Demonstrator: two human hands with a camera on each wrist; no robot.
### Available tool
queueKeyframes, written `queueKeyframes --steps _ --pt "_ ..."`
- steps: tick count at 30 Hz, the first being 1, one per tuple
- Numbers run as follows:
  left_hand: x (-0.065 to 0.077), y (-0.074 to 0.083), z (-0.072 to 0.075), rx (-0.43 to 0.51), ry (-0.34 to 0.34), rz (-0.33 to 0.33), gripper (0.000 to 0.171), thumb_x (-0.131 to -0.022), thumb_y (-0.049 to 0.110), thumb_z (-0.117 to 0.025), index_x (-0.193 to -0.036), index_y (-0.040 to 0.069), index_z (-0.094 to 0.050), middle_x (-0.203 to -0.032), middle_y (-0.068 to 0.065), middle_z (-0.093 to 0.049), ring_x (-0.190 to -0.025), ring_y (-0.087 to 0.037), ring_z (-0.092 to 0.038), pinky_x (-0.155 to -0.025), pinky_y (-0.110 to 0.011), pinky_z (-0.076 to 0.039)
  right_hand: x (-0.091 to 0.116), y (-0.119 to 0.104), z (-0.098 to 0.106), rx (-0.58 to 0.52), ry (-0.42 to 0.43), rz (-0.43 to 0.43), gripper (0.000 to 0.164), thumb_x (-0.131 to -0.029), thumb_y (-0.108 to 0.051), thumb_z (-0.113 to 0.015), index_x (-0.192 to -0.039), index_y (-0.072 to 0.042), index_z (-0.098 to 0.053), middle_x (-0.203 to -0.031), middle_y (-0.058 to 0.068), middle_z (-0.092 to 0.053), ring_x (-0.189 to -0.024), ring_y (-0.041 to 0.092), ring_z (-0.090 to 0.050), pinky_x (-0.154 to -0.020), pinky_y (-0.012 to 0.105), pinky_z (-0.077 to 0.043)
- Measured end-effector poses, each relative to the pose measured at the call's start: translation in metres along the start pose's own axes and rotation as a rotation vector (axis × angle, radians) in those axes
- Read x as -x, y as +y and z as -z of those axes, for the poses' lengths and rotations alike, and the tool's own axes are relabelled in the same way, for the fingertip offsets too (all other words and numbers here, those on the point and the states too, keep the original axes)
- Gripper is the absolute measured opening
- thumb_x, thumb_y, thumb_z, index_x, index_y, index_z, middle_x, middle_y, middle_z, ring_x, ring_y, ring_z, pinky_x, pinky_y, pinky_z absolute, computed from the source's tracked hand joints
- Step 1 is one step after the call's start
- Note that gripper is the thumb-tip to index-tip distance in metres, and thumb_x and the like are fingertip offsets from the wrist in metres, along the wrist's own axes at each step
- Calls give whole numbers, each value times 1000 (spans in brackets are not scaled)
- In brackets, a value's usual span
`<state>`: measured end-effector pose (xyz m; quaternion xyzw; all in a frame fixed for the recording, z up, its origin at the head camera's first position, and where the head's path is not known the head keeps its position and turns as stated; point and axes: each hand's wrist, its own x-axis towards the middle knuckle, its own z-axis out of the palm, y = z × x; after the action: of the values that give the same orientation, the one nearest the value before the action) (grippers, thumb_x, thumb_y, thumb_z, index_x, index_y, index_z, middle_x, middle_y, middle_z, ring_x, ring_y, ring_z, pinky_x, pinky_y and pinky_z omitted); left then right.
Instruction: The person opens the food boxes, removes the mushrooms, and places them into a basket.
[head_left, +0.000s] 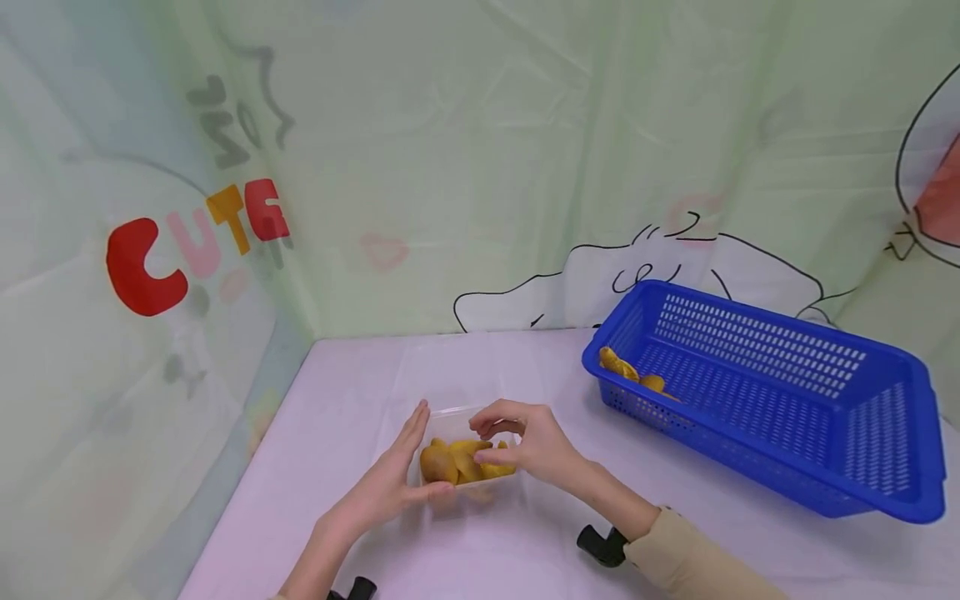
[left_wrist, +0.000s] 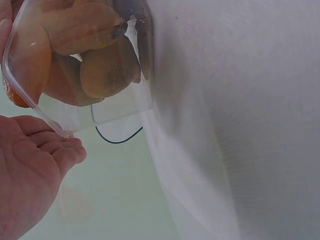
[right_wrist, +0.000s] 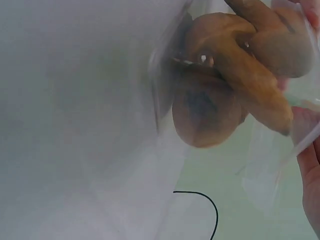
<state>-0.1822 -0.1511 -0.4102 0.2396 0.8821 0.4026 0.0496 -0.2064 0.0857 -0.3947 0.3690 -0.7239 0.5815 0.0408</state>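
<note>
On the table stands a clear plastic container [head_left: 480,485] with several yellow-brown, fruit-shaped pieces [head_left: 438,463], some round and some long. Through its clear wall the pieces [left_wrist: 107,67] show in the left wrist view, and a long one [right_wrist: 255,82] crosses a round one in the right wrist view. My left hand [head_left: 390,483] lies along the container's left side, fingers straight, thumb by the front rim. My right hand [head_left: 536,442] is over the container's right part, its fingers bent loosely over the pieces with a gap between thumb and fingertips.
A large blue perforated basket [head_left: 750,442] stands at the right, with a few similar yellow-brown pieces [head_left: 618,364] in its left end. A printed cloth [head_left: 450,167] hangs behind the white-covered table [head_left: 360,375] and at its left. Black wrist mounts [head_left: 602,546] sit by both wrists.
</note>
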Motion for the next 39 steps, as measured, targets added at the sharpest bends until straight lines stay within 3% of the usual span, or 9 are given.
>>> queueKeyframes --steps 4,8,15,21,30,39 --pt "0 0 -2 6 -3 -6 105 -77 46 -71 -149 10 -2 -153 1 3 -138 -23 -5 -107 -49 -15 -1 2 -6 -24 -84 -64 36 -69 5 -77 -102 4 -64 -98 16 -64 -86 36 -60 -81 44 -49" --pt "-1 1 -3 13 -11 -7 105 -78 45 -70 -149 9 -2 -153 0 3 -138 -25 -7 -106 -50 -17 1 4 -8 -12 -143 -85 37 -70 -3 -79 -103 3 -64 -100 13 -64 -86 28 -60 -81 43 -50" --pt "-1 2 -2 0 -6 4 105 -77 48 -69 -149 11 -2 -153 1 3 -138 -24 -7 -107 -50 -17 -2 3 -9 92 -220 -66 32 -75 -12 -78 -103 -4 -66 -99 4 -66 -83 17 -61 -76 38 -52" --pt "0 2 0 4 -3 5 104 -78 43 -72 -149 12 -2 -153 3 3 -138 -22 -7 -107 -49 -16 -6 -3 -10 169 -274 -125 28 -79 -13 -75 -104 -2 -67 -95 1 -66 -79 13 -61 -72 31 -53" --pt "0 2 -1 2 -1 4 104 -77 41 -73 -149 13 -2 -153 2 2 -138 -21 -3 -108 -48 -15 0 -5 -7 103 -160 -126 27 -78 -2 -72 -104 4 -66 -95 8 -66 -81 19 -60 -75 37 -53" --pt "0 0 0 -1 -5 9 105 -77 45 -71 -149 14 -1 -152 4 4 -138 -23 -2 -107 -49 -14 5 3 5 47 -41 -61 27 -80 -6 -72 -105 1 -66 -98 7 -66 -82 21 -61 -77 39 -52"
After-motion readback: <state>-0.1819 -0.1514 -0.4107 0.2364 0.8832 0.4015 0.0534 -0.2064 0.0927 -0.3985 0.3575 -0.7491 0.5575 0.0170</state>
